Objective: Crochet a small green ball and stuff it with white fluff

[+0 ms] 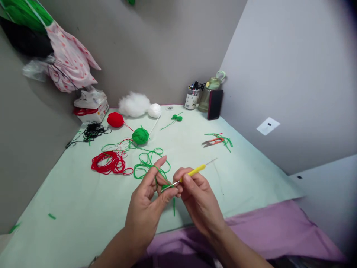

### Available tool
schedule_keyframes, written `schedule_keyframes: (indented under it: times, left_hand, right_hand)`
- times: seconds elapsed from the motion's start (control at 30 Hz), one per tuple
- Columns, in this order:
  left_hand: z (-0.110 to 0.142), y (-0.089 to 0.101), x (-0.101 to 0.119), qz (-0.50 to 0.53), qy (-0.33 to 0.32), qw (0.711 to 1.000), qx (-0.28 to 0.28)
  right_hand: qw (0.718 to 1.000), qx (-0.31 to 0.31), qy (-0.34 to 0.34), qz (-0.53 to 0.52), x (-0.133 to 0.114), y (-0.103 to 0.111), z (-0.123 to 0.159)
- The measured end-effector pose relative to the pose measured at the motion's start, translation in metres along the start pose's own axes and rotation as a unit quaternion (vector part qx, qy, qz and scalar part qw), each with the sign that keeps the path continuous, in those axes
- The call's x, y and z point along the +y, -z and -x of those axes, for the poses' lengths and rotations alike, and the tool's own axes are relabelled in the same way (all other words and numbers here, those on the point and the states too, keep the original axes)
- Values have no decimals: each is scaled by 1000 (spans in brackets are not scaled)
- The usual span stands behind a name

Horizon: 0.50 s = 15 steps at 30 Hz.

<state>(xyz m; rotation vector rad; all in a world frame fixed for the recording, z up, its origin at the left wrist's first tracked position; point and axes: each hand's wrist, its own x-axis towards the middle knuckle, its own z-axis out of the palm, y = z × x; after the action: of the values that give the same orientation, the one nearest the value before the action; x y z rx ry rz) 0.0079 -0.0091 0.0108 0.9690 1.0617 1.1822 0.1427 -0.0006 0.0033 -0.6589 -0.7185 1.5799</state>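
Fingers (160, 162) and thumb of the left hand (146, 206) pinch a small green piece of yarn work (166, 187), with the index finger raised and a strand of green running across it. Thumb and fingers of the right hand (200, 195) pinch a yellow-handled hook (197, 170). Both hands are over the near part of the table (83, 208), close to its front edge, where a purple cloth (264, 227) lies. Most room for moving is to the right, where pale surface stretches toward the wall (279, 74). Straight ahead it is tighter: loose green loops (147, 163) lie just past the left hand, a red coil (115, 159) beside them, a green ball (140, 136) behind. Snips (213, 142) lie beyond the right hand. The hook's long axis slants: one metal tip points left and toward the person, at the green piece; the handle rises rightward and away, ending in a thin metal shaft.
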Motion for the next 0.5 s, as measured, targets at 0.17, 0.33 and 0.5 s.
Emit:
schedule_keyframes:
  times: [0.17,0.33,0.5]
  left_hand:
    - [-4,3,4,40,18,999,-13]
    - [-4,3,5,71,26,997,13]
    - [-2,2,3,81,43,996,0]
  right_hand:
    - [1000,7,20,6,7,-1,0]
    - [998,28,50,-1,8,-1,-2]
    - [994,27,96,54,12,2,0]
